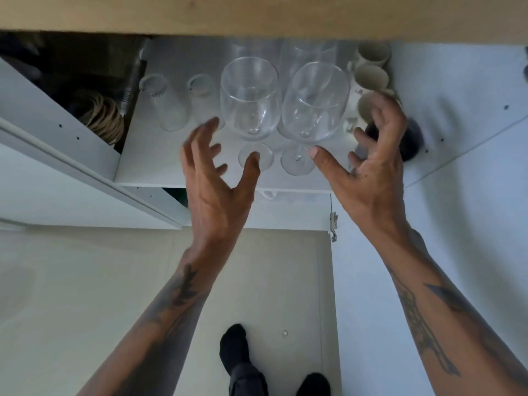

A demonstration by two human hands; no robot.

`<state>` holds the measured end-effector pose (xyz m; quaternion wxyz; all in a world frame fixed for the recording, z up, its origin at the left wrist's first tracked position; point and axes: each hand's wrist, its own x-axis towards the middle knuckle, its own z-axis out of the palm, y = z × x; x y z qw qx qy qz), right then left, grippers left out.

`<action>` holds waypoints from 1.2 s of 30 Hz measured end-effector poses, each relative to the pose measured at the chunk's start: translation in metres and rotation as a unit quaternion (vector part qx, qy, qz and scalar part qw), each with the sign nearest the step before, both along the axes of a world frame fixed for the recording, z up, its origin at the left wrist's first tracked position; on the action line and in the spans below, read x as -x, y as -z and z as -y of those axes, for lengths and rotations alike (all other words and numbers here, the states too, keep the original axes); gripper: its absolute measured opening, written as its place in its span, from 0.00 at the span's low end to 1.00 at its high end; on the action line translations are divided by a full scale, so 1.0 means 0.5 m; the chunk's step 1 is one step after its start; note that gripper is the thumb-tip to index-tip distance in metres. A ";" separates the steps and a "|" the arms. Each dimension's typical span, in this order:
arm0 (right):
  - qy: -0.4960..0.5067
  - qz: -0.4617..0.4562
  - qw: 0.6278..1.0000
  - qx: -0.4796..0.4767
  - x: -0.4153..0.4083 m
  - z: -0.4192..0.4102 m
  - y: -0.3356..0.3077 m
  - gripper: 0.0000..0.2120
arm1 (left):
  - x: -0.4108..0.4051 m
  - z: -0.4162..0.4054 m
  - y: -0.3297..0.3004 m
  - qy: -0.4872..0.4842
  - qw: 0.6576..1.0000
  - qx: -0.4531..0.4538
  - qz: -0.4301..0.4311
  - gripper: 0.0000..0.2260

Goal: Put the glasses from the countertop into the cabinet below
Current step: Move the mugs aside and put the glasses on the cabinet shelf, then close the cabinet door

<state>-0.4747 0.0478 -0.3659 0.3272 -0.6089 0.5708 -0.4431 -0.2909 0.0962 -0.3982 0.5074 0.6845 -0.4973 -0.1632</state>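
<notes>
Two clear stemmed wine glasses stand upright side by side on the white cabinet shelf (160,167): the left wine glass (250,98) and the right wine glass (315,104). My left hand (217,178) hovers just in front of the left glass, fingers spread, thumb over its foot. My right hand (371,164) is spread open to the right of the right glass, thumb near its foot, holding nothing. More clear glasses stand behind them under the wooden countertop edge (257,15), partly hidden.
Two small tumblers (168,101) stand on the shelf's left. Cream mugs (371,75) line the right side, close to my right fingers. An open white cabinet door (457,110) is on the right, another on the left. My feet are on the floor below.
</notes>
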 end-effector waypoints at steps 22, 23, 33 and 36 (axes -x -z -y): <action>0.019 -0.391 0.907 -0.153 0.327 -0.395 -0.465 0.17 | 0.518 -0.492 -0.435 0.309 0.904 -0.278 -0.099 0.30; 0.027 -0.380 0.913 -0.144 0.319 -0.407 -0.463 0.17 | 0.509 -0.489 -0.437 0.319 0.902 -0.277 -0.091 0.30; 0.067 -0.442 0.858 -0.255 0.142 -0.418 -0.433 0.20 | 0.312 -0.486 -0.430 0.372 0.881 -0.293 0.000 0.29; 0.068 -0.446 0.860 -0.238 0.060 -0.425 -0.432 0.20 | 0.219 -0.479 -0.430 0.369 0.889 -0.261 0.074 0.27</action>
